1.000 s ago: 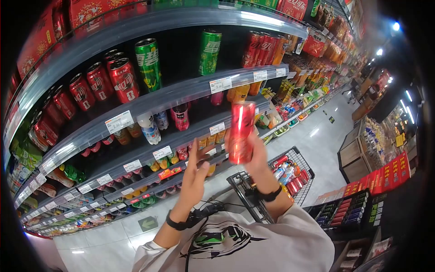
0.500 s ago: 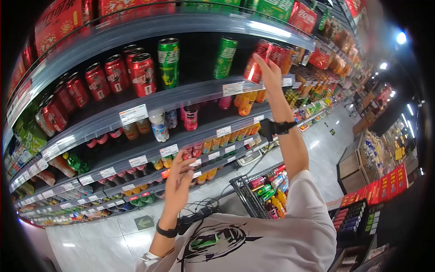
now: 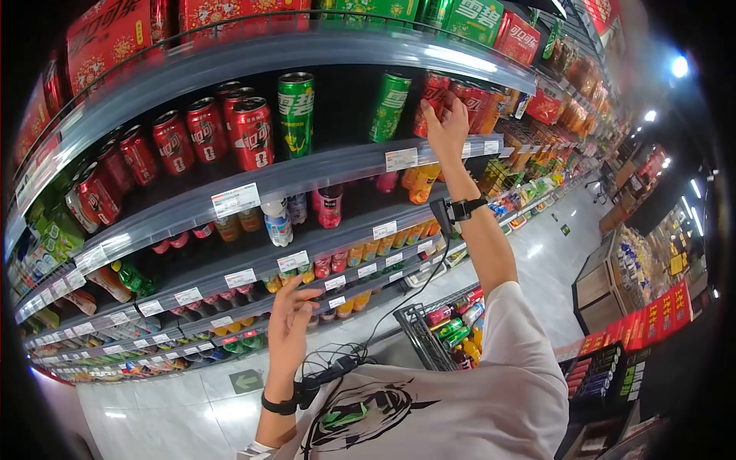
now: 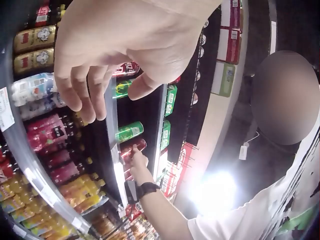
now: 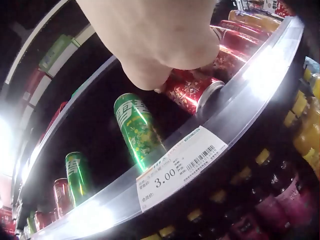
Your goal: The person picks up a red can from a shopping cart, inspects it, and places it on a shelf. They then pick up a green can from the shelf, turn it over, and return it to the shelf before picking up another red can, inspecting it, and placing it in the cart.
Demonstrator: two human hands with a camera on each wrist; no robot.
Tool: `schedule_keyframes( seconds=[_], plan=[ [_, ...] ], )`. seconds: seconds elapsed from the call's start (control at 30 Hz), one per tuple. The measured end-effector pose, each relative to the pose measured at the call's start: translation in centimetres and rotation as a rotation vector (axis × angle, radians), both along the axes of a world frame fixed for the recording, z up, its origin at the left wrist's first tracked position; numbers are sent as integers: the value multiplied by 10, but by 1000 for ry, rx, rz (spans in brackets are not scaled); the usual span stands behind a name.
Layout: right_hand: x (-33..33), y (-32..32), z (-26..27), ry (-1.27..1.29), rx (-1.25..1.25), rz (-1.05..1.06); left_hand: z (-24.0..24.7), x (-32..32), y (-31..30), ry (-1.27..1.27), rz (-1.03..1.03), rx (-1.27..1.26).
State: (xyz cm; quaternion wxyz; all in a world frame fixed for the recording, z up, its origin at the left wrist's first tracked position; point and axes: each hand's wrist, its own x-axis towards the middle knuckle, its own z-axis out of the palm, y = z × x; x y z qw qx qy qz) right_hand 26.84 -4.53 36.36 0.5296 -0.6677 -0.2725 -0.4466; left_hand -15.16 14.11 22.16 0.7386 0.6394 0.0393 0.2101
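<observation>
On the upper shelf, my right hand [image 3: 448,126] grips a red soda can [image 3: 431,107], standing at the right end of the row. From the right wrist view, the can [image 5: 192,92] has its base by the shelf's front lip, while the hand covers its upper part. A tall green soda can [image 3: 391,107] stands just left of it, and more red cans [image 3: 466,98] are lined up on its other side. My left hand [image 3: 290,326] hangs in the air before the lower shelves, fingers loosely bent and holding nothing; the left wrist view shows its palm [image 4: 135,40].
Several red cans [image 3: 253,134] and another green can [image 3: 296,115] share the upper shelf. Price tags [image 3: 236,199] line the clear shelf lip [image 3: 330,172]. Bottles fill the tiers below. A wire cart [image 3: 418,337] with drinks stands by my right side, and a cable hangs from my right wrist.
My right hand has carried the red can from in front of my chest up to the upper shelf, where the tilted can has come upright. My left hand has shifted slightly left and down.
</observation>
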Motion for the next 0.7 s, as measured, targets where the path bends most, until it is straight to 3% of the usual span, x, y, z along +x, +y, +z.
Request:
schedule_keyframes(
  seconds=[0.07, 0.23, 0.7],
  plan=[
    [2, 1, -2, 15, 34, 39, -2, 0, 1, 3, 0, -1],
    [4, 1, -6, -9, -97, -162, -8, 5, 3, 39, -13, 3],
    [-31, 9, -2, 42, -226, -425, -17, 10, 9, 83, -62, 37]
  ],
)
